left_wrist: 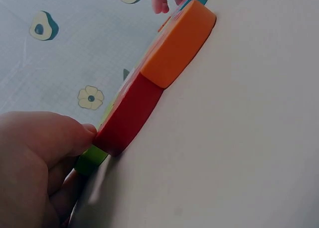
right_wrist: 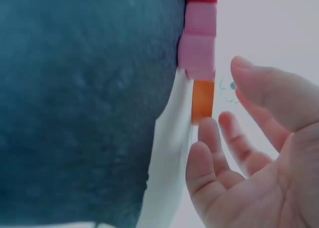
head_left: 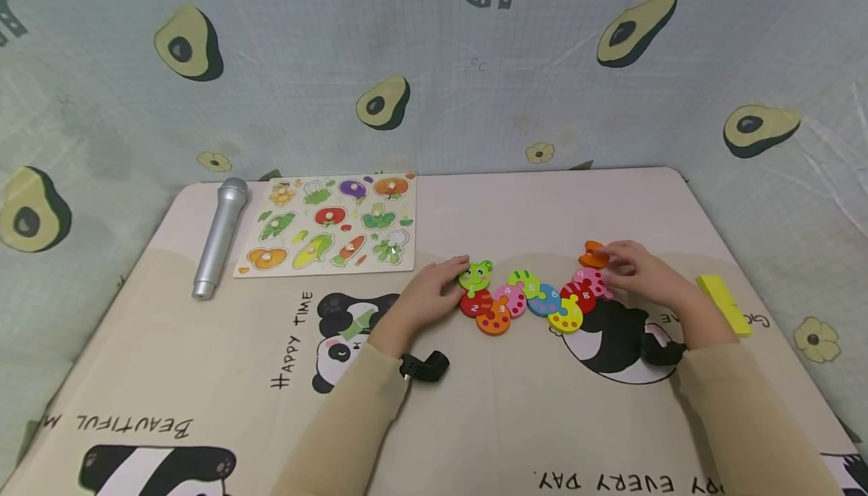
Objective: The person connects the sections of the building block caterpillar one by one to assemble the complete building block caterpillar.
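A wooden number caterpillar puzzle (head_left: 545, 300) lies in a wavy row of coloured pieces across the table. Its green smiling head piece (head_left: 476, 276) is at the left end, beside a red piece (left_wrist: 132, 116). My left hand (head_left: 429, 296) holds the head piece between thumb and fingers; the thumb tip (left_wrist: 88, 130) lies at the joint with the red piece. At the right end, an orange piece (head_left: 592, 255) sits above a pink piece (right_wrist: 198, 54). My right hand (head_left: 644, 276) is beside them, fingers loosely bent and thumb apart; its fingertips are close to the orange piece.
A vegetable puzzle board (head_left: 312, 243) lies at the back left, with a silver microphone (head_left: 220, 240) beside it. A yellow block (head_left: 723, 304) lies right of my right wrist. Printed cloth (head_left: 475, 104) rises behind the table. My left wrist wears a black band (head_left: 425, 366).
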A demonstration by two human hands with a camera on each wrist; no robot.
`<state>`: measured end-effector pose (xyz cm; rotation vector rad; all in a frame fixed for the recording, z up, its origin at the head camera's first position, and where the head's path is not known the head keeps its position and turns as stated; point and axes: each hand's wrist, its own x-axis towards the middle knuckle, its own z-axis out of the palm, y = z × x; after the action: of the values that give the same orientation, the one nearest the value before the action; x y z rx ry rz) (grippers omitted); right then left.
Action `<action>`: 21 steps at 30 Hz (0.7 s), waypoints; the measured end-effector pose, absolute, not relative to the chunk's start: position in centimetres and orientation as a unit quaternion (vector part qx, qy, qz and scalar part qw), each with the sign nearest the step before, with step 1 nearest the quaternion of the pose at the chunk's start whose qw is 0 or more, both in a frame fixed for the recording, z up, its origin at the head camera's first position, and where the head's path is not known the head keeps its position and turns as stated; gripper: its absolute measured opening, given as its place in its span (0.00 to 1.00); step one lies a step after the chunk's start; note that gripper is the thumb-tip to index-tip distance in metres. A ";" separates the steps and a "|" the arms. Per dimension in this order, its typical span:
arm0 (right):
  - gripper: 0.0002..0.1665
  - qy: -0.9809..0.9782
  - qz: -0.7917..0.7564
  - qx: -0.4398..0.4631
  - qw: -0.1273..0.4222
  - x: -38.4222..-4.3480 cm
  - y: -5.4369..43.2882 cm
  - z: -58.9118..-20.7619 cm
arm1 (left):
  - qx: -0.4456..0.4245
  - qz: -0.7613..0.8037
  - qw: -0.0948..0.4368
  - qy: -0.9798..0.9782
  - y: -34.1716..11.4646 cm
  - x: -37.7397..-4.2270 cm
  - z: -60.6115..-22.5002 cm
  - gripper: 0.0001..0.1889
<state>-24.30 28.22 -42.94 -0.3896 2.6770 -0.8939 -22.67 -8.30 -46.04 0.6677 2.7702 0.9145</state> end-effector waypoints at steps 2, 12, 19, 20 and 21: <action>0.32 0.930 -0.307 -0.138 0.145 -24.7 28.2 -42.9 | 0.224 0.305 0.074 0.923 -8.3 -22.7 -46.0 0.25; 0.28 0.928 -0.294 -0.151 0.170 -26.3 27.9 -43.1 | 0.223 0.306 0.074 0.922 -8.3 -22.8 -46.1 0.25; 0.23 0.937 -0.267 -0.153 0.166 -26.6 27.7 -43.1 | 0.221 0.304 0.075 0.924 -8.2 -22.8 -46.1 0.25; 0.22 0.938 -0.264 -0.154 0.162 -26.7 27.7 -43.1 | 0.220 0.305 0.076 0.924 -8.2 -22.8 -46.1 0.25; 0.21 0.939 -0.262 -0.152 0.161 -26.7 27.6 -43.1 | 0.219 0.305 0.076 0.924 -8.2 -22.7 -46.1 0.25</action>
<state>-26.68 27.64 -43.11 -0.4336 2.6829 -0.7476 -22.72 -8.23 -46.07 0.6572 2.7698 0.9151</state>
